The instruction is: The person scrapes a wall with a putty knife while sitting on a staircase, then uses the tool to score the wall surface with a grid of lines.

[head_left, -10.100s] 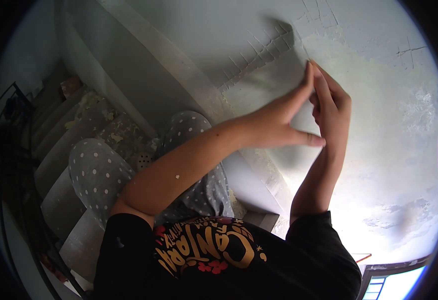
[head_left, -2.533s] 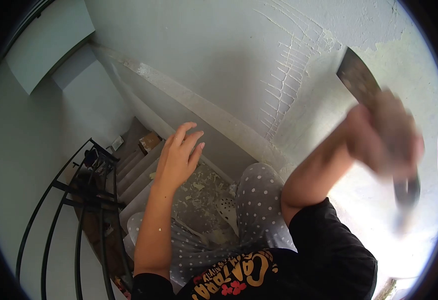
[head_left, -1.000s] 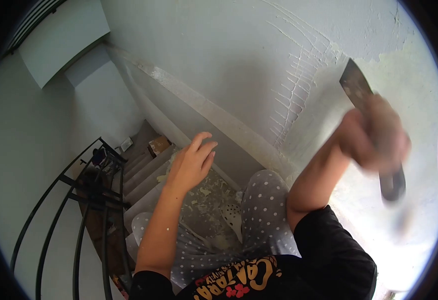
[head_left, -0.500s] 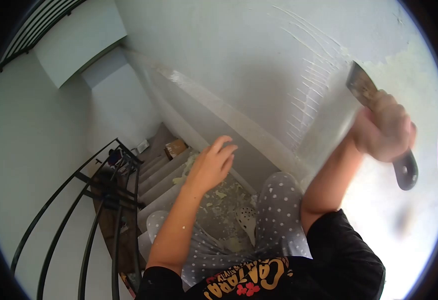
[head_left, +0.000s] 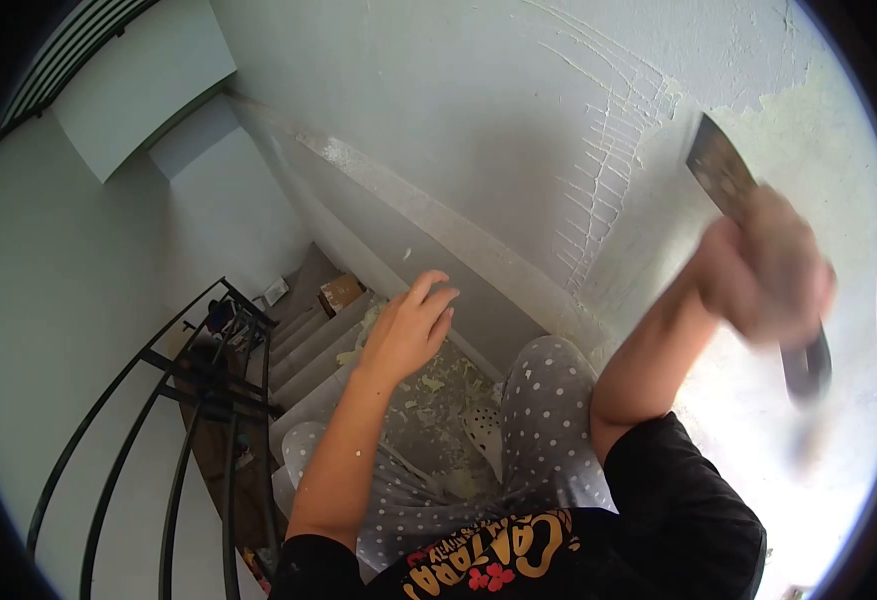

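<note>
Up by the wall [head_left: 478, 120], the right hand [head_left: 773, 275] squeezes tight around a scraper [head_left: 720, 165] with a flat, dark, dirty blade pointing up. The left hand [head_left: 405, 335] is open, holding nothing, above the messy grey steps [head_left: 423, 415]

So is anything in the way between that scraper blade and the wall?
Nothing visible. The right hand grips the scraper, its blade right at the wall, at the edge of the scraped patch. The left hand hangs open over the stairs, well aside.
</note>
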{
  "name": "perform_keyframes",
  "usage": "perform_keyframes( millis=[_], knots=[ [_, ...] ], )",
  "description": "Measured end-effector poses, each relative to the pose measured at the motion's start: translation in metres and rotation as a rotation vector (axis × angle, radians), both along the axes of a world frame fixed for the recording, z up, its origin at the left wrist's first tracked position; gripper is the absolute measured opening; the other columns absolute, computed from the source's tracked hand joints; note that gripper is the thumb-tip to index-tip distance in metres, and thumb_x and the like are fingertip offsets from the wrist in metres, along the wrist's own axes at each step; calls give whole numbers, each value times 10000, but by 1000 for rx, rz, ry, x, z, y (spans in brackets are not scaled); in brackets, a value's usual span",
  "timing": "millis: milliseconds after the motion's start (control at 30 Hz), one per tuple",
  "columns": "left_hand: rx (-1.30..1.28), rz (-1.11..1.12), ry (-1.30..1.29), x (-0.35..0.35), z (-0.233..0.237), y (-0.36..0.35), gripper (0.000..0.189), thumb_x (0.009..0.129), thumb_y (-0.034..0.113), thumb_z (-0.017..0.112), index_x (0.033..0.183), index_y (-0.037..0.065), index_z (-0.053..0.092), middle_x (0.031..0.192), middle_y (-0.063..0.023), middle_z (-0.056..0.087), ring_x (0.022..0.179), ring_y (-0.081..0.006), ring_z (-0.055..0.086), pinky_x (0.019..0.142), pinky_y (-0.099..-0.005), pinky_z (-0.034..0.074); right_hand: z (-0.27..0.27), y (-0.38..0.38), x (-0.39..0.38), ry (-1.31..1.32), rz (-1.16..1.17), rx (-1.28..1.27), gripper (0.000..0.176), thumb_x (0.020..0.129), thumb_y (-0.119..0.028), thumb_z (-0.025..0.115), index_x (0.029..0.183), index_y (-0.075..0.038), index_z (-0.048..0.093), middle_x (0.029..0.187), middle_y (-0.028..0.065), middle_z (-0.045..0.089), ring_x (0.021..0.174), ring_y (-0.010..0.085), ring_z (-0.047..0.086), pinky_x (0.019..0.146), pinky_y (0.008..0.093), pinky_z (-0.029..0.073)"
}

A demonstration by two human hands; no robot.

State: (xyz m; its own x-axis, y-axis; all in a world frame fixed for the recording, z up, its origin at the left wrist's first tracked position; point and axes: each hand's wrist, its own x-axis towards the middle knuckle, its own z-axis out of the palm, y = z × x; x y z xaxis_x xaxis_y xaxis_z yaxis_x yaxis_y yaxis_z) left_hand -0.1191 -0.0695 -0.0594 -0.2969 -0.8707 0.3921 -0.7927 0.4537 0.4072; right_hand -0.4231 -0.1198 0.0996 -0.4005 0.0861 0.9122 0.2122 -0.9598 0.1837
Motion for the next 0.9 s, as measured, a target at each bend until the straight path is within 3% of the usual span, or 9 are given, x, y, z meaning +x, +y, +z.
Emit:
perform_keyframes(
  millis=[100,233,333,400,500,600,733,800,900],
  knots=[
    [23,-1,5,-4,-2,7,211,901,71,636,1107,29,649,1237,-97,573,793,-254,663,720,-382,525,3,-14,16,-18,-300,84,282,864,-134,423,618,-147,284,461,-17,281,390,99,213,388,300,219],
    [12,-11,-4,-3,-1,5,210,899,69,636,1104,26,648,1234,-108,574,799,-273,653,731,-389,523,-4,-8,12,-54,-60,-102,290,864,-114,437,618,-134,285,456,-14,270,374,99,200,387,307,224],
    [3,-8,5,-5,2,6,202,900,71,637,1097,26,649,1233,-107,575,807,-272,648,739,-389,520,-6,-22,20,-57,-320,11,275,880,-149,423,637,-137,296,472,-14,298,401,94,230,410,289,246],
    [7,-5,6,-6,2,6,199,900,71,639,1092,25,650,1232,-106,576,806,-273,647,739,-390,520,-4,-18,24,-17,-296,24,277,886,-157,420,643,-139,287,470,-12,297,399,92,221,406,283,238],
    [10,-5,3,-4,2,8,195,897,70,643,1087,26,652,1232,-102,576,802,-278,646,733,-394,521,-1,-14,25,-97,-57,-161,280,878,-128,435,647,-133,276,460,-5,281,385,88,196,395,291,231],
    [18,-7,17,-6,0,9,194,894,70,646,1084,31,654,1235,-98,576,799,-284,647,726,-398,522,3,-25,26,-95,-415,-39,287,873,-148,422,640,-145,256,471,-6,276,395,95,215,397,292,225],
    [22,-1,4,-4,-2,8,188,891,71,645,1075,34,655,1236,-94,576,805,-286,650,722,-406,521,8,-2,11,6,-20,-110,307,857,-111,440,622,-145,245,456,-21,285,372,91,207,381,289,238],
    [17,1,13,-3,-2,5,188,891,73,645,1076,36,654,1238,-94,574,809,-285,651,722,-410,521,6,-28,22,-144,-457,0,298,863,-128,430,623,-142,254,481,-9,315,385,85,235,387,279,251],
    [19,-8,-8,-3,-8,7,191,891,77,643,1078,41,653,1242,-92,569,817,-282,652,723,-415,520,1,-25,23,26,-174,-45,279,869,-127,429,636,-141,275,514,0,361,401,91,274,398,281,273]
  ],
)
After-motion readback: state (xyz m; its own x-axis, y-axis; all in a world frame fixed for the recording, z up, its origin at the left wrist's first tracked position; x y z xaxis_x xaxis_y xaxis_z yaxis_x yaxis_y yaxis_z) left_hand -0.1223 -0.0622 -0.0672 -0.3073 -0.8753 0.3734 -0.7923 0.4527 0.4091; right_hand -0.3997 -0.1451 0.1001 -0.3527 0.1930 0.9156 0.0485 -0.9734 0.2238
